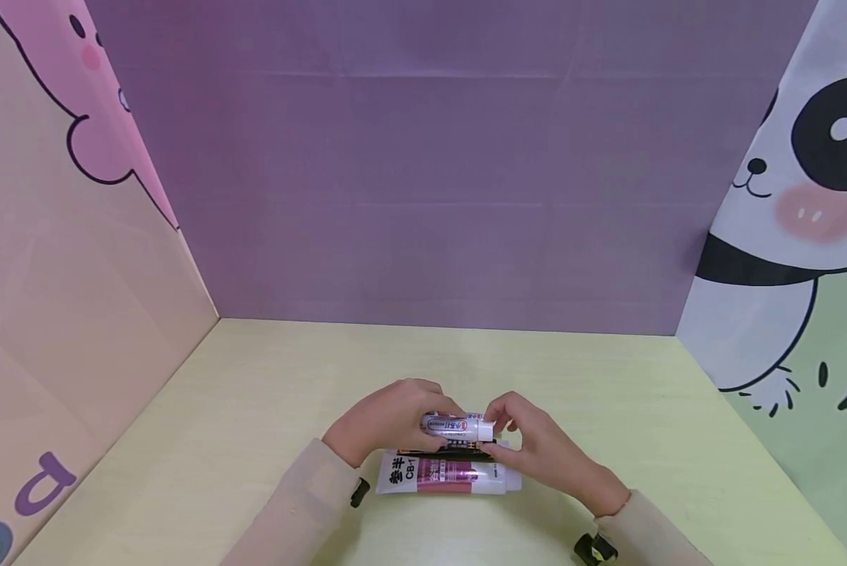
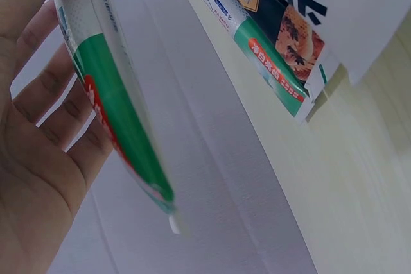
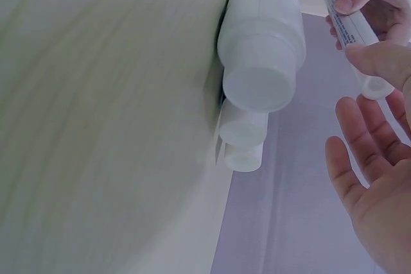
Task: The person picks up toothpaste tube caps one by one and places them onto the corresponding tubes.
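Observation:
My left hand (image 1: 398, 417) holds a white and green toothpaste tube (image 2: 112, 94) between thumb and fingers, raised over other tubes. Its white cap (image 3: 376, 88) points right. At that cap end my right hand (image 1: 554, 452) pinches with thumb and forefinger, while its other fingers spread loosely in the right wrist view. Just below, a white and pink toothpaste tube (image 1: 444, 475) lies on the table. Beside it is a black toothpaste tube (image 1: 458, 453), mostly covered by the hands in the head view. Another white and green tube (image 2: 270, 62) lies farthest back in the row.
The pale wood-look table (image 1: 289, 369) is bounded by a purple back wall (image 1: 430, 196). A pink-figured panel (image 1: 97, 275) stands at left and a panda panel (image 1: 770, 314) at right. In the right wrist view, three white caps line up at the tubes' ends.

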`<act>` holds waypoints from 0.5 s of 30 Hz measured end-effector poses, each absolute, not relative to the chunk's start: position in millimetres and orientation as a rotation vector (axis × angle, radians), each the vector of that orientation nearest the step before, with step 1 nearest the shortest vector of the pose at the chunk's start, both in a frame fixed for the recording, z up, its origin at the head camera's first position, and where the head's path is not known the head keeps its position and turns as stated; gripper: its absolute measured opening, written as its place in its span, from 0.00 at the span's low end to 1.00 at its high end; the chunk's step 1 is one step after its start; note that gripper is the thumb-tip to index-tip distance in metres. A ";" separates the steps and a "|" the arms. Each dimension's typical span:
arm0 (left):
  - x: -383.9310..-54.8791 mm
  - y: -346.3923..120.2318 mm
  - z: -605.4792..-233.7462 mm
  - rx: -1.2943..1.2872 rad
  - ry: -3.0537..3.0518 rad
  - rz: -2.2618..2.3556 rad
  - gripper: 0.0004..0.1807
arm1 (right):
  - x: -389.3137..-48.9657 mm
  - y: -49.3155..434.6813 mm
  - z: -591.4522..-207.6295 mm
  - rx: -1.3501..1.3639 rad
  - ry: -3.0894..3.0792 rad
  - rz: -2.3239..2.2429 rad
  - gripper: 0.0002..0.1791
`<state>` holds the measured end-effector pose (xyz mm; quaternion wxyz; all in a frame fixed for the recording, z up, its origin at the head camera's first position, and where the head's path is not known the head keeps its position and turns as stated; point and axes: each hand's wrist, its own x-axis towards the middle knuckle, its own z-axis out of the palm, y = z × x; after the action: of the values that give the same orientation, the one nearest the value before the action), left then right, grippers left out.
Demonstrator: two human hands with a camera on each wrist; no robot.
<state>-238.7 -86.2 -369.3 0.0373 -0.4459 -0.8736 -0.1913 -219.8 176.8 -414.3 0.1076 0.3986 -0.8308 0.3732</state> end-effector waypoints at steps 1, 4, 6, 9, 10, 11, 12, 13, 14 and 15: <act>-238.6 -86.3 -369.3 -1.367 -2.682 -0.589 0.17 | -219.7 176.9 -414.3 1.173 -2.447 1.098 0.22; -238.2 -86.7 -369.4 -1.364 -2.681 -0.596 0.17 | -219.9 177.1 -414.7 1.176 -2.445 1.097 0.21; -238.2 -86.9 -369.6 -1.365 -2.676 -0.600 0.17 | -220.0 176.9 -414.3 1.182 -2.432 1.095 0.20; -238.1 -87.1 -370.0 -1.369 -2.671 -0.612 0.16 | -219.9 176.9 -414.2 1.194 -2.415 1.089 0.19; -238.1 -87.2 -370.1 -1.369 -2.670 -0.617 0.16 | -219.8 176.8 -413.9 1.194 -2.414 1.090 0.18; -238.1 -87.3 -370.1 -1.370 -2.669 -0.620 0.16 | -219.7 176.9 -413.7 1.191 -2.418 1.090 0.17; -238.1 -87.4 -370.2 -1.370 -2.668 -0.623 0.16 | -219.6 177.1 -413.7 1.187 -2.427 1.094 0.16; -238.1 -87.5 -370.2 -1.370 -2.669 -0.624 0.16 | -219.3 177.2 -413.6 1.179 -2.438 1.100 0.15; -238.1 -87.6 -370.2 -1.367 -2.670 -0.624 0.16 | -219.1 177.2 -413.4 1.170 -2.452 1.107 0.14; -238.1 -87.7 -370.2 -1.365 -2.672 -0.622 0.16 | -218.8 177.2 -413.2 1.161 -2.465 1.113 0.14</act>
<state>-238.1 -87.7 -370.2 0.0387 -0.4452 -0.8713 -0.2027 -218.8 177.2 -413.2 0.0993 0.3925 -0.8334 0.3762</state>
